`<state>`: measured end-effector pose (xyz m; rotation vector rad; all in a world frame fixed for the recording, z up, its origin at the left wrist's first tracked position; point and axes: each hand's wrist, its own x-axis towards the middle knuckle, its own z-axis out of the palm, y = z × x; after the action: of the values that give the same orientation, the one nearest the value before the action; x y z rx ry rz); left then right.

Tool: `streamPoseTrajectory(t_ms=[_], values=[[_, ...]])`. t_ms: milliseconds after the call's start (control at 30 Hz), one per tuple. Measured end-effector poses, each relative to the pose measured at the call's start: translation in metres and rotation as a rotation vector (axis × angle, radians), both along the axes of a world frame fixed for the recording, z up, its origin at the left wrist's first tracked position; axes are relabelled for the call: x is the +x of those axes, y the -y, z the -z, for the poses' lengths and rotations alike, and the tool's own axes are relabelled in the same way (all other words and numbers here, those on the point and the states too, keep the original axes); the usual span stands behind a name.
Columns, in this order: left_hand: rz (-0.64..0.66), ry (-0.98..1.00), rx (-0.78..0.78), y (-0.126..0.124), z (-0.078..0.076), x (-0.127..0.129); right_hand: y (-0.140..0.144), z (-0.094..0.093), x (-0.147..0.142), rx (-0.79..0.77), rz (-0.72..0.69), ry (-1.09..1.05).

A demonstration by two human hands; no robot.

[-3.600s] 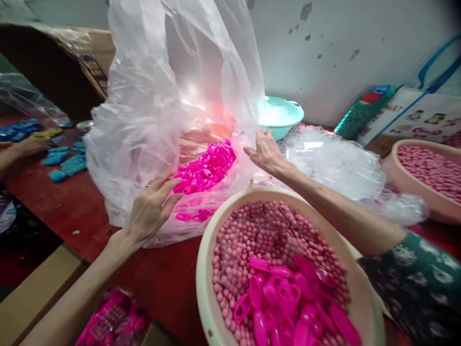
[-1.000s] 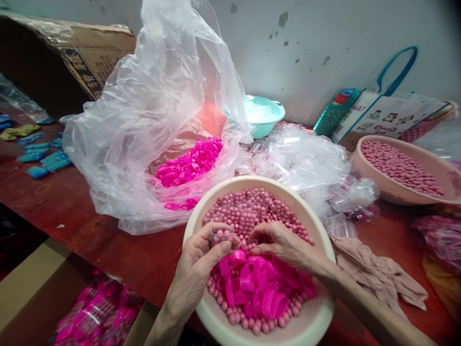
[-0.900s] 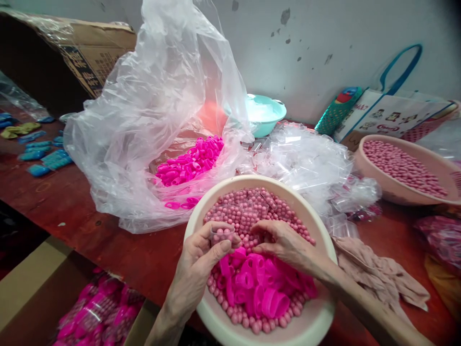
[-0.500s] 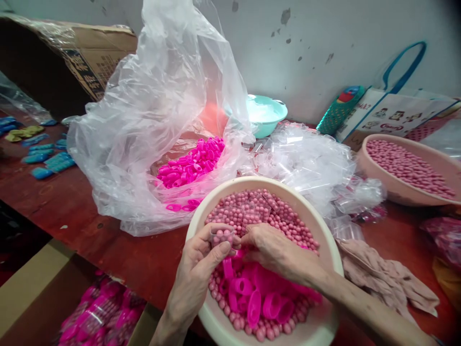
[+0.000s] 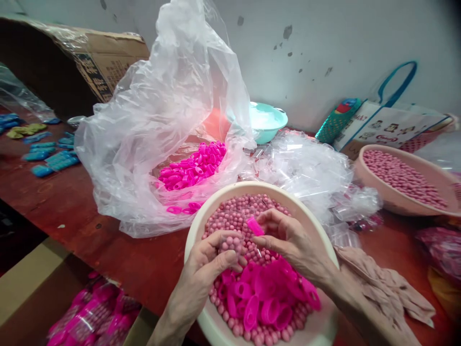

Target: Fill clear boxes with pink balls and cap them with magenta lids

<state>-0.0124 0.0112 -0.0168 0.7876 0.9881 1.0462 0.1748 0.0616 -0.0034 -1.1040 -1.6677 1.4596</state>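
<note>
A small clear plastic tube (image 5: 231, 244) filled with pink beads is gripped in my left hand (image 5: 207, 262), above the left part of a cream basin (image 5: 333, 254). Between the thumb and fingers of my right hand (image 5: 293, 240) is a bright pink plastic cap (image 5: 255, 226), a little to the right of the tube and apart from it. Below both hands the basin holds loose pink beads (image 5: 230, 216) and a heap of pink caps (image 5: 259, 293). Some bead-filled clear pieces seem to lie among the beads behind my hands.
Behind the basin stand a clear bag (image 5: 118, 158) of pink caps and a pile of clear plastic sleeves (image 5: 306, 163). A second bead basin (image 5: 363, 187) is at right, near a pinkish cloth (image 5: 389, 283). An open carton (image 5: 32, 283) of filled packs sits below the table edge.
My right hand has come up out of the pink caps with one cap and moved slightly right. My left hand still holds the bead-filled tube, now a little further right.
</note>
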Motion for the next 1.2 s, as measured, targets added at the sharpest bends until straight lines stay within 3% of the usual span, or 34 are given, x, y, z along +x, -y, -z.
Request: streamPoseTrajectory(t_ms=[200, 367, 533, 633, 767, 1000, 1200], values=[[0.031, -0.048, 0.02, 0.002, 0.001, 0.0, 0.011, -0.005, -0.008, 0.453, 0.035, 0.173], [0.057, -0.092, 0.057, 0.0, -0.001, 0.001, 0.016, -0.005, -0.01, 0.653, 0.019, 0.183], [0.131, -0.016, 0.049, 0.002, 0.0, 0.001, 0.03, -0.007, -0.015, 0.918, 0.083, 0.348], [0.114, 0.054, 0.047, 0.003, 0.0, 0.001, 0.033, -0.011, -0.013, 0.911, -0.042, 0.346], [0.086, 0.108, 0.033, 0.003, -0.001, 0.001, 0.032, -0.014, -0.012, 0.718, -0.107, 0.265], [0.094, 0.135, 0.077, 0.004, 0.0, 0.0, 0.044, 0.005, -0.024, 0.91, 0.037, 0.283], [0.035, 0.136, 0.068, 0.005, -0.002, 0.002, 0.04, -0.003, -0.028, 0.825, 0.036, 0.339]])
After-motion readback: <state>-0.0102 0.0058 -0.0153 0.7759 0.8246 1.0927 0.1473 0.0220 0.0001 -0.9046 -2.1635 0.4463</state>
